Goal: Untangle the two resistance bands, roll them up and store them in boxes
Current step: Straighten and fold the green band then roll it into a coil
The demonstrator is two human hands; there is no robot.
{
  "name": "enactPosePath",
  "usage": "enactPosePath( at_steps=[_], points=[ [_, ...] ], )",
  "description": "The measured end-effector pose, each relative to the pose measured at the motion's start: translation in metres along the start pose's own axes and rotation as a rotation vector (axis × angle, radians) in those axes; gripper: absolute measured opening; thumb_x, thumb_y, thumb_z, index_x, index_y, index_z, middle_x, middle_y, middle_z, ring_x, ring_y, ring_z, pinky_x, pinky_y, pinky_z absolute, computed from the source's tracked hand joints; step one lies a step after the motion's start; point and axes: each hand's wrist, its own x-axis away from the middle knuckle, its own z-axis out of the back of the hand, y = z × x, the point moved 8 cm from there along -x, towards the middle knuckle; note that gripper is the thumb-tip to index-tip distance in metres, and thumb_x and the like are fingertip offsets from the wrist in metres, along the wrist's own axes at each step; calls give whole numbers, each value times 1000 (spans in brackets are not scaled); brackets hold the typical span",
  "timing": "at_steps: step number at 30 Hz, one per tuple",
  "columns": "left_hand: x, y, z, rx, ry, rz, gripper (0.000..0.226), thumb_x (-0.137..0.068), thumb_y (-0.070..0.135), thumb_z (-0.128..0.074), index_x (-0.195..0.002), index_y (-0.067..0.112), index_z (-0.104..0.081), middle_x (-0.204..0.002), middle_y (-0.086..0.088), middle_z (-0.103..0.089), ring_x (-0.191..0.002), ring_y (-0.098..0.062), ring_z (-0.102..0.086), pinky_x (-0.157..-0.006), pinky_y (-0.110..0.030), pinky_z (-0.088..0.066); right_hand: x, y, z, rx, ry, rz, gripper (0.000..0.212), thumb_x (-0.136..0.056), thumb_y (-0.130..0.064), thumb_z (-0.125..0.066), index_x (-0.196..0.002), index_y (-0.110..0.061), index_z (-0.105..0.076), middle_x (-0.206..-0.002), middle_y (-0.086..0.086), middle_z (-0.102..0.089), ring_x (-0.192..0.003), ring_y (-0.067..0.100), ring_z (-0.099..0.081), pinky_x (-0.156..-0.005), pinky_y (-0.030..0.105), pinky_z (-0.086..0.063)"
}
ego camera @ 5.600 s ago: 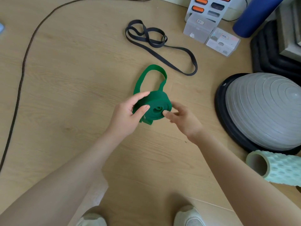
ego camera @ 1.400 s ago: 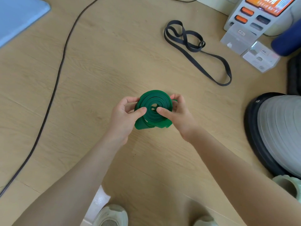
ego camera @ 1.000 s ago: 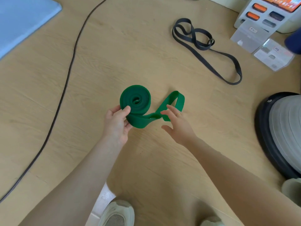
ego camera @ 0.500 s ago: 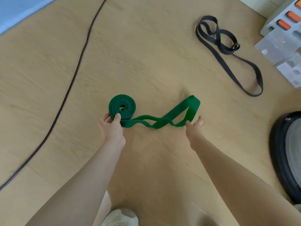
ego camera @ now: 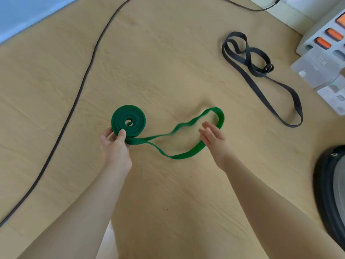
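Left hand point(ego camera: 115, 146) pinches green band point(ego camera: 128, 122) roll on floor point(ego camera: 168, 71), likely stopping unwinding. Right hand point(ego camera: 212, 139) fingers straight, released over loose tail. Black band point(ego camera: 261, 75) well apart, unrolled; boxes point(ego camera: 321, 66) beyond.

The coil point(ego camera: 128, 122) lies left of its loose loop point(ego camera: 186, 156); second band point(ego camera: 261, 75) far right.

Motion-blurred upper strand of the green band point(ego camera: 183, 126); boxes point(ego camera: 325, 58) and black-rimmed dome point(ego camera: 328, 193) cut by right edge.

Left hand point(ego camera: 114, 144) is pinching with thumb and curled fingers; right hand point(ego camera: 212, 138) is hovering flat, fingers straight.
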Motion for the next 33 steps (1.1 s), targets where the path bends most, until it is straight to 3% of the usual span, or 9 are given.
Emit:
enactPosePath(
  at_steps=[4, 9, 12, 15, 18, 21, 26, 29, 33],
  points=[
    [-4, -8, 5, 17, 42, 41, 26, -93, 4, -51, -112, 17, -40, -104, 0, -56, -92, -14, -61, -83, -32, -51, -4, 14, 23, 612, 234, 9, 30, -95, -15, -45, -123, -17, -55, -135, 5, -47, -112, 20, -49, -90, 29, -42],
    [-10, -13, 18, -20, 93, 53, 27, -91, 7, -55, -113, 19, -44, -109, -1, -58, -104, -20, -61, -93, -40, -51, -1, 35, -21, 1463, -170, 285, 43, -91, -20, -40, -132, -33, -45, -152, -7, -25, -141, 23, -15, -115, 43, -11],
    [-9, -13, 19, -8, 82, 58, 29, -91, 6, -55, -115, 17, -43, -112, -3, -57, -103, -20, -61, -94, -41, -50, 9, 41, -12, 1572, -212, 300, 34, -94, -35, -37, -124, -24, -49, -132, -3, -48, -123, 21, -44, -110, 37, -24],
    [0, -17, 8, -57, 8, 54, 23, -92, 7, -54, -106, 22, -45, -119, -7, -57, -106, -21, -60, -97, -39, -47, 35, 50, 15, 1666, -184, 277, 34, -97, -43, -29, -105, -21, -53, -102, -5, -61, -96, 19, -59, -88, 30, -37],
    [21, -27, -18, -181, -158, 39, 20, -93, 8, -52, -102, 25, -45, -115, -1, -59, -112, -21, -57, -103, -39, -43, 63, 66, 33, 1680, -162, 219, 49, -96, -52, -18, -105, -19, -53, -103, -4, -61, -94, 19, -59, -74, 28, -39],
    [38, -26, -37, -296, -286, -14, 22, -92, 9, -53, -102, 28, -48, -122, -2, -58, -116, -20, -55, -104, -43, -41, 80, 55, 33, 1521, -69, 305, 75, -84, -69, -10, -121, -18, -51, -123, -2, -55, -112, 21, -54, -88, 32, -42],
    [68, -1, -66, -431, -543, -181, 30, -89, 1, -56, -101, 29, -54, -119, 0, -61, -112, -15, -58, -99, -37, -47, 73, -33, 13, 694, 82, 509, 42, -94, -28, -48, -134, -18, -41, -140, -2, -41, -127, 20, -40, -98, 26, -30],
    [101, 13, -84, -547, -763, -271, 35, -88, -1, -55, -104, 29, -55, -114, 7, -62, -106, -4, -60, -91, -22, -50, 77, -76, -8, 542, -141, 521, 49, -96, -24, -46, -142, -31, -29, -147, -8, -34, -135, 14, -32, -108, 32, -31],
    [142, 25, -96, -728, -946, -313, 38, -87, -1, -57, -106, 31, -60, -107, 12, -65, -97, 3, -62, -86, -19, -50, 100, -93, -19, 629, -451, 385, 43, -93, -21, -54, -135, -23, -42, -128, -2, -55, -114, 14, -54, -99, 36, -46]
  ],
)
